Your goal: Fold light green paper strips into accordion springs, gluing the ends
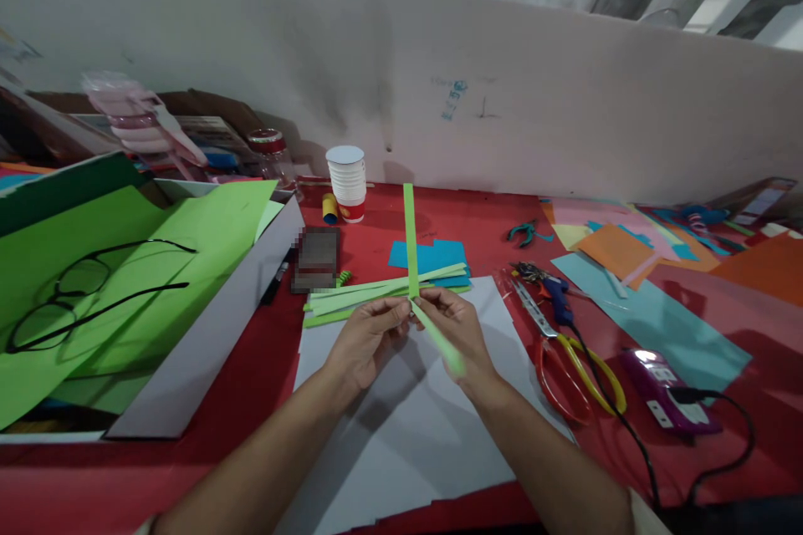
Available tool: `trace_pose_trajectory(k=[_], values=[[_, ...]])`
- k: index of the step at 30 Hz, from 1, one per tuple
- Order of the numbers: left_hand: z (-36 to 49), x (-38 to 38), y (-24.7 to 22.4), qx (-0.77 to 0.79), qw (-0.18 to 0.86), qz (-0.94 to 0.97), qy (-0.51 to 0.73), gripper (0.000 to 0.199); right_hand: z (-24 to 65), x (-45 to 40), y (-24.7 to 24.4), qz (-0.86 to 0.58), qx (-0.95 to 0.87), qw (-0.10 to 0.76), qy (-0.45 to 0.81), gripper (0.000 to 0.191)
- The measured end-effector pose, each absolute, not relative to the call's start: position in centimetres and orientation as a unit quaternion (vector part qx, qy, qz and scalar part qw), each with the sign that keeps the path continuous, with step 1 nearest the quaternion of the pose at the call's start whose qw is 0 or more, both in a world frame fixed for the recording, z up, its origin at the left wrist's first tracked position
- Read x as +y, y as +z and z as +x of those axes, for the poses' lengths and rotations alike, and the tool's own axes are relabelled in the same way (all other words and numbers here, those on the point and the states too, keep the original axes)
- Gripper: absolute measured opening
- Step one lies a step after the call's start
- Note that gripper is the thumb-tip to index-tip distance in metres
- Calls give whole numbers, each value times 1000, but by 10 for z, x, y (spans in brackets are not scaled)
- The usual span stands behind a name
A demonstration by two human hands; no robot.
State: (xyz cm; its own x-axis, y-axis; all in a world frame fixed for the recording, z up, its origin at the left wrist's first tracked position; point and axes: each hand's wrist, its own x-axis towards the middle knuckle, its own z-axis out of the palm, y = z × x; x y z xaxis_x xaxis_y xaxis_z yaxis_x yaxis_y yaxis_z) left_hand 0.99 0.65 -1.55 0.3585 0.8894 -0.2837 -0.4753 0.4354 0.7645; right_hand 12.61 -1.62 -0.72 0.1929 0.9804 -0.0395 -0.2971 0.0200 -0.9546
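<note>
Over a white sheet (401, 410), my left hand (367, 338) and my right hand (455, 330) meet, both pinching light green paper strips (411, 242) where they join. One strip length points away from me; the other slants down over my right hand. Fingertips hide part of the join. Just beyond my hands, several loose green strips (351, 297) lie across the sheet's far edge, beside pieces of blue paper (439, 255).
At left, a box (232, 334) holds green sheets and eyeglasses (75, 309). Stacked paper cups (347, 184) stand near the wall. Right of the sheet lie scissors (552, 343), a glue gun (555, 292), a purple device (665, 393), pliers (524, 234) and coloured paper (665, 309).
</note>
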Motion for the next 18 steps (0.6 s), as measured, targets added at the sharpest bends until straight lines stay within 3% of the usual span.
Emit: trace_pose_trajectory(k=[12,18], values=[[9,9,-9,357,752,305,463,18,128,-19,-9,-497,-466,583,443,11],[13,7,-11,364,734,276,502,17,125,-19,-8,-463,-452,595,476,14]])
